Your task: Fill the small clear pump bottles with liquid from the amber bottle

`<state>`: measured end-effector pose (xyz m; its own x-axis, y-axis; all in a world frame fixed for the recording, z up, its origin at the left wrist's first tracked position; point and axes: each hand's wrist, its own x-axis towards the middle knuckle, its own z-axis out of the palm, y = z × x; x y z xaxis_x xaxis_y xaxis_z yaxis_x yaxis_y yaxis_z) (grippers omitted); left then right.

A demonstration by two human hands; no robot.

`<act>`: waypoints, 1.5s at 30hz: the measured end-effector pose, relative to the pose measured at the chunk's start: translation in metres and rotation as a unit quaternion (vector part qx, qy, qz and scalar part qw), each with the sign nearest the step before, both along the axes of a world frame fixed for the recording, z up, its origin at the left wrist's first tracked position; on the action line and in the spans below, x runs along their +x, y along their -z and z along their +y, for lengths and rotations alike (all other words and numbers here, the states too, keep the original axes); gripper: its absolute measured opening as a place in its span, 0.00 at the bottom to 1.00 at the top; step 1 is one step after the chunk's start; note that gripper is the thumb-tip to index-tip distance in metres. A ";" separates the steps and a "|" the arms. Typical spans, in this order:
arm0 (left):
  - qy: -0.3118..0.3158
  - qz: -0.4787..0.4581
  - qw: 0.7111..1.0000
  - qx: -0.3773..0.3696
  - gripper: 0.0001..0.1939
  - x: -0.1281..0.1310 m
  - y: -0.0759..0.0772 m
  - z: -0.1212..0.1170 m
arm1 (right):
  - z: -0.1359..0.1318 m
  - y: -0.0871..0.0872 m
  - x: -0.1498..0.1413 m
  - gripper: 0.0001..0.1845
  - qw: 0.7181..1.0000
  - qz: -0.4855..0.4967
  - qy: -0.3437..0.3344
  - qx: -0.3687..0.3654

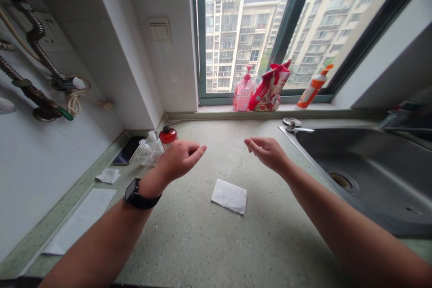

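Observation:
My left hand [182,156], with a black watch [139,194] on the wrist, hovers over the counter with its fingers curled in and the thumb lying along them. Facing it across a gap, my right hand [268,150] has its fingers and thumb drawn together. Nothing shows in either hand. Between and below them, a folded white paper or cloth [229,196] lies flat on the speckled green counter [202,243]. Behind my left hand stand a red bottle with a black cap [168,136] and a clear plastic pack with white tissue [150,150].
At left lie a phone [129,150], a crumpled tissue [108,175] and a white sheet [81,220]. A steel sink [371,166] fills the right, a drain strainer [292,122] by its corner. A pink pump bottle [243,92], red bag [272,87] and orange bottle [312,90] line the sill.

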<state>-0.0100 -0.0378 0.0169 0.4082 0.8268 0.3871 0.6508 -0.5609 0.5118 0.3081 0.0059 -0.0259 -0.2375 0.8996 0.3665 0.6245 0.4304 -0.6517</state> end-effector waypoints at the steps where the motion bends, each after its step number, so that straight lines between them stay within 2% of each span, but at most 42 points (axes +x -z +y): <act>1: 0.001 -0.003 1.000 -0.024 0.27 0.000 0.009 0.001 | -0.003 0.011 0.002 0.37 0.999 0.027 0.009 -0.023; 4: -0.010 -0.017 0.997 -0.077 0.27 -0.002 0.045 0.005 | -0.011 0.042 0.004 0.37 0.993 0.088 0.013 -0.073; 7: -0.035 -0.058 0.991 -0.113 0.27 -0.009 0.081 0.009 | -0.015 0.064 0.002 0.35 0.983 0.121 -0.011 -0.136; 9: -0.042 -0.081 0.985 -0.147 0.26 -0.015 0.098 0.012 | -0.015 0.072 0.002 0.34 0.975 0.138 -0.022 -0.175; 11: -0.046 -0.101 0.978 -0.177 0.26 -0.019 0.106 0.016 | -0.013 0.075 0.002 0.33 0.966 0.150 -0.022 -0.208; 16: -0.071 -0.152 0.962 -0.215 0.27 -0.026 0.104 0.019 | -0.009 0.080 0.007 0.29 0.956 0.157 0.005 -0.247; 22: -0.046 -0.175 0.954 -0.240 0.27 -0.022 0.105 0.013 | -0.010 0.080 0.009 0.27 0.950 0.149 0.003 -0.272; 33: -0.051 -0.205 0.939 -0.270 0.27 -0.019 0.105 0.007 | -0.014 0.071 0.007 0.27 0.947 0.129 -0.026 -0.294; 45: -0.063 -0.214 0.934 -0.277 0.27 -0.017 0.102 0.007 | -0.013 0.074 0.009 0.28 0.948 0.120 -0.028 -0.292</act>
<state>-0.0274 -0.0309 -0.0846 0.1998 0.9798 -0.0101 0.3629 -0.0645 0.9296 0.3167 -0.0070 -0.0997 -0.2638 0.9542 -0.1411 0.4152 -0.0197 -0.9095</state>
